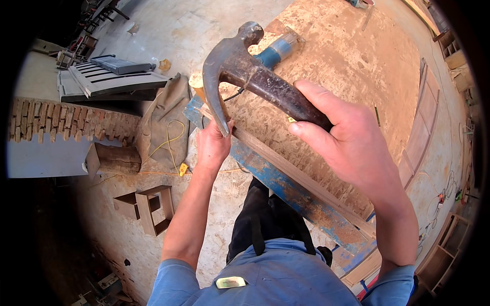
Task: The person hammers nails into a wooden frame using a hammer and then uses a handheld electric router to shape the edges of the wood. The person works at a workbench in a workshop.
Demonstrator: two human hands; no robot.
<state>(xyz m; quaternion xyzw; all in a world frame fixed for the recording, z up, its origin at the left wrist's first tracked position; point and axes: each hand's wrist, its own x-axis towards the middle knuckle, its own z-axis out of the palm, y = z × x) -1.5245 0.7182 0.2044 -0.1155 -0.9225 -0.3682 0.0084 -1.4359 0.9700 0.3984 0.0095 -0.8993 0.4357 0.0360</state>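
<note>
My right hand (352,135) is wrapped around the dark handle of a claw hammer (255,76), raised over the work table. The worn metal head points to the upper left, and its curved claw hangs down in front of my left hand (213,147). That hand is closed at the near edge of a long wooden strip (291,166), gripping it near its far-left end. The claw partly hides its fingertips, so anything small between them cannot be made out. The strip lies along a chipped blue beam (275,178) at the table's near side.
A blue power tool (278,50) with a black cord lies on the dusty board tabletop (357,56) behind the hammer. To the left are a draped brown cloth (166,122), a wood block (118,159), stacked wooden pieces (71,120) and small wooden frames (153,209) on the floor.
</note>
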